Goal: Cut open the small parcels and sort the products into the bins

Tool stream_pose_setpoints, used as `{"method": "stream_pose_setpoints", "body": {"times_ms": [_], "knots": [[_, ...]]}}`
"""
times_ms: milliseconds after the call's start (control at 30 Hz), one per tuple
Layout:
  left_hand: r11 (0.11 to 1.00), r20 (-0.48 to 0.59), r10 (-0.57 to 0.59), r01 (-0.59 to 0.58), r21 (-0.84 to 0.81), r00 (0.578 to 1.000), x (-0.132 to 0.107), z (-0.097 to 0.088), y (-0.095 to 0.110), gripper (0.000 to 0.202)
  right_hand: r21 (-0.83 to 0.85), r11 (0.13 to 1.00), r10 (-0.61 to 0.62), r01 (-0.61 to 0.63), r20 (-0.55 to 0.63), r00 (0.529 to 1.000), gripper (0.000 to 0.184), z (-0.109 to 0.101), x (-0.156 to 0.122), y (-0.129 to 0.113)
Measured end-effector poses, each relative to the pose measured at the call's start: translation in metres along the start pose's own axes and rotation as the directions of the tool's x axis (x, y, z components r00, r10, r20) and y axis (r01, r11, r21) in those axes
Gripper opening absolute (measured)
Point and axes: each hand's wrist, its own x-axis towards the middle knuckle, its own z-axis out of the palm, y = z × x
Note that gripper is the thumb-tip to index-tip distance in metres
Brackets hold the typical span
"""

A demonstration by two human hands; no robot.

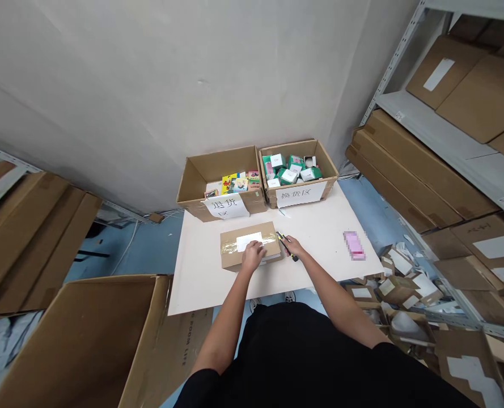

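A taped cardboard box (230, 241) with a white label (243, 241) on top lies near the front of the white table (200, 266). My left hand (253, 255) bears down on the box top at the label, its fingers bent and close together. Just off the box's right end, my right hand (293, 245) is closed around a yellow-and-black utility knife (295, 257). The knife slants with its upper end near the box's right edge. Whether the blade touches the box is too small to tell.
Behind stand two open cartons with handwritten signs: the left carton (196, 209) holds colourful packs, the right carton (330, 187) green-and-white boxes. A blurred pink item (354, 245) lies at the table's right. A large open carton (153, 328) is at left; shelving (439, 130) with boxes is at right.
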Motion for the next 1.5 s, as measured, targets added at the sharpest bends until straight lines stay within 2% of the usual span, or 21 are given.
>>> {"method": "stream_pose_setpoints", "body": {"times_ms": [133, 233, 400, 533, 600, 700, 800, 933, 1000, 1100, 1300, 1500], "knots": [[0.979, 0.140, 0.073, -0.097, 0.179, 0.987, -0.006, 0.006, -0.003, 0.058, -0.059, 0.998, -0.009, 0.010, 0.013, 1.000, 0.040, -0.003, 0.005, -0.003], [0.956, 0.206, 0.081, -0.134, 0.262, 0.975, -0.011, 0.012, -0.003, 0.062, -0.133, 0.991, 0.004, -0.002, 0.014, 1.000, 0.047, -0.006, 0.003, -0.003], [0.945, 0.225, 0.048, -0.117, 0.304, 0.973, -0.014, 0.019, -0.001, 0.059, -0.229, 0.973, 0.018, -0.009, 0.035, 0.999, 0.047, -0.015, -0.013, 0.004], [0.952, 0.222, 0.052, -0.115, 0.282, 0.974, -0.010, 0.014, 0.001, 0.059, -0.267, 0.963, 0.011, 0.012, 0.083, 0.997, 0.045, -0.025, -0.030, 0.014], [0.963, 0.211, 0.057, -0.109, 0.247, 0.976, -0.008, 0.010, 0.002, 0.058, -0.211, 0.978, 0.004, 0.001, 0.019, 1.000, 0.045, -0.026, -0.035, 0.019], [0.987, 0.167, 0.050, -0.075, 0.145, 0.985, -0.008, 0.001, -0.002, 0.057, -0.077, 0.997, 0.016, -0.029, -0.170, 0.985, 0.043, -0.016, -0.040, 0.025], [0.994, 0.127, 0.015, -0.029, 0.110, 0.992, -0.017, -0.008, -0.016, 0.055, -0.046, 0.998, 0.032, -0.042, -0.189, 0.981, 0.039, 0.005, -0.041, 0.024], [0.983, 0.039, -0.035, 0.027, 0.184, 0.999, -0.039, -0.019, -0.048, 0.050, -0.151, 0.986, 0.035, -0.064, -0.185, 0.982, 0.032, 0.030, -0.039, 0.015], [0.975, 0.003, -0.087, 0.084, 0.204, 0.996, -0.052, -0.026, -0.065, 0.053, -0.214, 0.972, 0.046, -0.093, -0.216, 0.975, 0.031, 0.037, -0.038, 0.012], [0.966, 0.021, -0.132, 0.123, 0.228, 0.991, -0.067, -0.033, -0.082, 0.056, -0.246, 0.962, 0.060, -0.119, -0.235, 0.970, 0.033, 0.042, -0.035, 0.008], [0.936, -0.002, -0.236, 0.228, 0.268, 0.972, -0.082, -0.036, -0.093, 0.057, -0.253, 0.958, 0.084, -0.133, -0.195, 0.977, 0.038, 0.052, -0.032, 0.003], [0.937, -0.092, -0.300, 0.311, 0.158, 0.949, -0.084, -0.037, -0.110, 0.068, -0.272, 0.951, 0.091, -0.151, -0.222, 0.971, 0.040, 0.058, -0.027, 0.003]]}}
